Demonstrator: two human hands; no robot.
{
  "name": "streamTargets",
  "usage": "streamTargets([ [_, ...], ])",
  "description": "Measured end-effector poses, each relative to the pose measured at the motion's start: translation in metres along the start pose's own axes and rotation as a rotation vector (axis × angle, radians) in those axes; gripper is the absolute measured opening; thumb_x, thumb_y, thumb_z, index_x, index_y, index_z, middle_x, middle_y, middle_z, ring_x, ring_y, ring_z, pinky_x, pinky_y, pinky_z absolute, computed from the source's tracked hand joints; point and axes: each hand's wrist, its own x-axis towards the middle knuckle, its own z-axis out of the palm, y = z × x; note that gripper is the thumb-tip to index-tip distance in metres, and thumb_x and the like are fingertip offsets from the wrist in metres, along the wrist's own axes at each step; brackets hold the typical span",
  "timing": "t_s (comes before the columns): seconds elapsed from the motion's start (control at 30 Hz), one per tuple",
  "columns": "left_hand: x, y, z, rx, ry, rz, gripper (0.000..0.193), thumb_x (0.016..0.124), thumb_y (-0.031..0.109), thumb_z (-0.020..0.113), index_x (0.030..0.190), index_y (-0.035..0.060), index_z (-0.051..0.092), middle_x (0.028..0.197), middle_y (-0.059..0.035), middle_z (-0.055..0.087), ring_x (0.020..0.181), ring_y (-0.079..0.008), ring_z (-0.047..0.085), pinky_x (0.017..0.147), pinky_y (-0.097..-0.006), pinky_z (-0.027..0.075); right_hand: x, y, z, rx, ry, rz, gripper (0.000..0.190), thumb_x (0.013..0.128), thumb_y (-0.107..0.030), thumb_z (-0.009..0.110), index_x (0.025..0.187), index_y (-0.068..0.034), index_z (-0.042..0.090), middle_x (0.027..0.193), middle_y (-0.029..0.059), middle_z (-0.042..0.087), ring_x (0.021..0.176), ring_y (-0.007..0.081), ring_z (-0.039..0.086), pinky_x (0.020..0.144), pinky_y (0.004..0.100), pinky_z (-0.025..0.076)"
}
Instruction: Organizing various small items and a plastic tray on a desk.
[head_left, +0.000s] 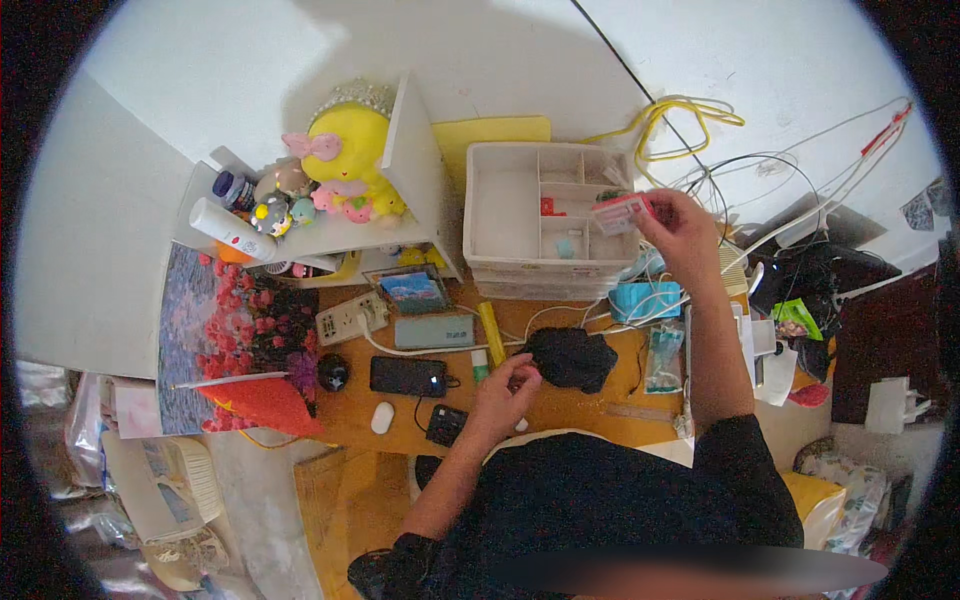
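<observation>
My right hand (679, 232) grips a small red-and-white box (622, 214) by its end, above the right side of a white plastic drawer organizer (502, 259). The organizer's top is divided into compartments. One of them holds a small red piece (552, 208), another a light-blue piece (565, 248). Down over the desk, my left hand (504, 394) has its fingers curled, close to a black cloth bundle (570, 358). Whether anything lies between those fingers is too unclear to see. A yellow stick-like object (491, 334) lies just beyond this hand.
A black phone (407, 376), a white earbud case (382, 418), a power strip (351, 318) and a grey-blue case (434, 331) lie on the wooden desk (345, 412). White cables cross it. Plush toys (345, 150) fill a white shelf (322, 232) at left. Blue face masks (645, 300) lie right of the organizer.
</observation>
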Motion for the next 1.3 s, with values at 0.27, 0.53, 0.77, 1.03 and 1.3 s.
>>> streamTargets([
  [0.27,0.001,-0.001,-0.001,-0.904,-0.176,-0.263,0.042,0.096,0.037,0.046,0.123,0.0052,0.051,0.105,-0.0111,0.063,0.09,-0.0209,0.062,0.078,-0.0352,0.049,-0.089,0.0,0.038,-0.065,-0.392,-0.517,0.034,0.069,-0.007,0.074,0.1,-0.004,0.062,0.087,0.0098,0.059,0.078,0.0224,0.06,0.07,0.0327,0.05],
  [0.53,0.0,-0.04,0.002,-1.1,-0.089,-0.353,0.025,0.094,0.03,0.051,0.107,0.0087,0.053,0.097,-0.0072,0.062,0.088,-0.0206,0.062,0.073,-0.0358,0.051,-0.153,0.049,0.103,0.008,-0.597,-0.718,0.044,0.066,-0.005,0.074,0.106,-0.004,0.057,0.097,0.0149,0.056,0.085,0.0325,0.058,0.071,0.0377,0.05],
  [0.77,-0.013,-0.088,0.006,-1.175,-0.021,-0.404,0.032,0.09,0.021,0.058,0.116,0.0047,0.048,0.104,-0.0102,0.058,0.092,-0.0228,0.061,0.079,-0.0403,0.053,-0.183,0.073,0.14,0.111,-0.693,-0.657,0.042,0.07,-0.009,0.073,0.107,-0.004,0.054,0.103,0.0176,0.053,0.1,0.037,0.053,0.081,0.0427,0.048],
  [1.03,-0.018,-0.127,-0.002,-1.163,0.089,-0.485,0.031,0.09,0.014,0.053,0.118,0.0027,0.047,0.105,-0.012,0.058,0.093,-0.025,0.062,0.078,-0.041,0.055,-0.187,0.077,0.17,0.177,-0.878,-0.383,0.031,0.073,-0.012,0.073,0.099,-0.006,0.057,0.103,0.0148,0.051,0.103,0.0333,0.052,0.085,0.0394,0.046],
  [1.3,-0.013,-0.118,0.001,-1.141,0.198,-0.435,0.029,0.092,0.013,0.051,0.12,0.0063,0.047,0.105,-0.0093,0.059,0.091,-0.0234,0.062,0.077,-0.0397,0.055,-0.173,0.063,0.192,0.148,-0.806,0.126,0.025,0.078,-0.014,0.066,0.097,-0.001,0.057,0.095,0.0191,0.059,0.091,0.0366,0.058,0.08,0.0433,0.047],
])
